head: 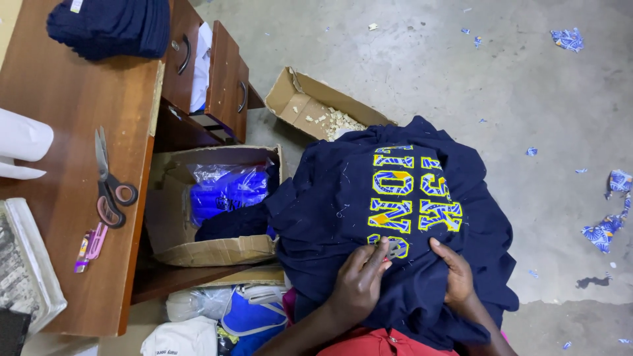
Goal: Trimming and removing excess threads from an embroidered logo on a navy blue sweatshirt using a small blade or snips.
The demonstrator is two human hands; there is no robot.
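Two bare hands work a navy garment (pixel 395 217) spread across the person's lap, its yellow-and-blue stitched lettering (pixel 412 198) facing up. The left hand (pixel 359 280) pinches a small metal tool (pixel 393 248), apparently a thread snip, at the lowest letter, fingers closed around it. The right hand (pixel 455 273) lies flat and unclenched on the cloth just beside it, holding the fabric taut. Loose thread ends fleck the dark cloth around the letters, so the step in hand appears to be trimming stray threads from the embroidery; a careful cut would call for keeping the blade tips clear of the stitching and the fabric under tension.

Beside the lap sits an open cardboard box (pixel 217 247) holding a blue plastic bag (pixel 227 191), with a second box (pixel 316 102) of pale scraps beyond. A wooden desk (pixel 72 132) carries scissors (pixel 109 184), a pink clip-like tool (pixel 92 247) and a stack of folded navy cloth (pixel 112 26). Printed fabric offcuts (pixel 606 217) dot the concrete floor (pixel 527 86). Nothing blocks the hands.
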